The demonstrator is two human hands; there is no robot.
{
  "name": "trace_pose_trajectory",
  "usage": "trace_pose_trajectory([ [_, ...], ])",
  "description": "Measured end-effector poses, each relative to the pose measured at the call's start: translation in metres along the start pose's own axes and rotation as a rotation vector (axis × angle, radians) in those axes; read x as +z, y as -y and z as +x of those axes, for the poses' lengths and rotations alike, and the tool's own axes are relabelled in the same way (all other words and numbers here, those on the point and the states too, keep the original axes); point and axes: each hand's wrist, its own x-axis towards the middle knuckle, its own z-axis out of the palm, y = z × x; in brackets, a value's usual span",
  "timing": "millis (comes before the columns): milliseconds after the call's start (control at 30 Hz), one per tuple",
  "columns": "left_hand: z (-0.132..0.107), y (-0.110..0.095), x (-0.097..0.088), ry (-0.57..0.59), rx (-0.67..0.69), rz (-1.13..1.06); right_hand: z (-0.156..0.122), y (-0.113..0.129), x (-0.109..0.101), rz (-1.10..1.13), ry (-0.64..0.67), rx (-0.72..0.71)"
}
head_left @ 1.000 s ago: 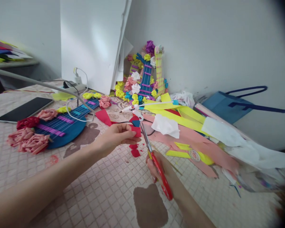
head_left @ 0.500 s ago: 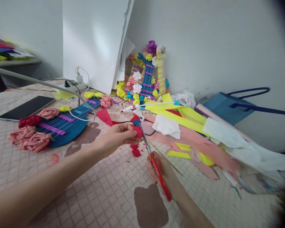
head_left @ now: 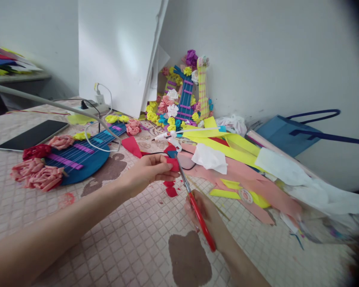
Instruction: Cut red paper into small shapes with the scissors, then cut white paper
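Note:
My left hand (head_left: 146, 172) pinches a small piece of red paper (head_left: 174, 163) between thumb and fingers, above the middle of the table. In my right hand (head_left: 211, 213) are scissors with red handles (head_left: 201, 223), fingers wrapped around them. Their metal blades point up and away, with the tips at the red paper's right edge; whether they are cutting into it I cannot tell. Red scraps (head_left: 171, 191) lie on the table just below. Behind my hands rests a white glue gun (head_left: 165, 136), and a larger red paper strip (head_left: 131, 146) lies to its left.
A blue paper guitar (head_left: 91, 169) with paper flowers lies left, beside a dark tablet (head_left: 32, 135) and a white cable (head_left: 60, 107). Decorated guitars (head_left: 186, 97) lean at the back. Yellow strips (head_left: 242, 147), pink paper (head_left: 257, 185) and a blue bag (head_left: 287, 135) spread right.
Both hands stay nearly still, still holding the red paper and the scissors. The scissor tips have shifted very slightly to the left.

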Motion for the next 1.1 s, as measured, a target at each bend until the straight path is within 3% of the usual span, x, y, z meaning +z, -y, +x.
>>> trace_pose_trajectory([
  [333,0.002,0.000,-0.002,0.003,0.016,-0.012,-0.007,0.020,0.001,-0.164,0.043,0.037],
  [1100,0.004,-0.003,-0.005,-0.059,0.055,-0.025,-0.005,0.015,0.000,-0.177,0.013,-0.012],
])
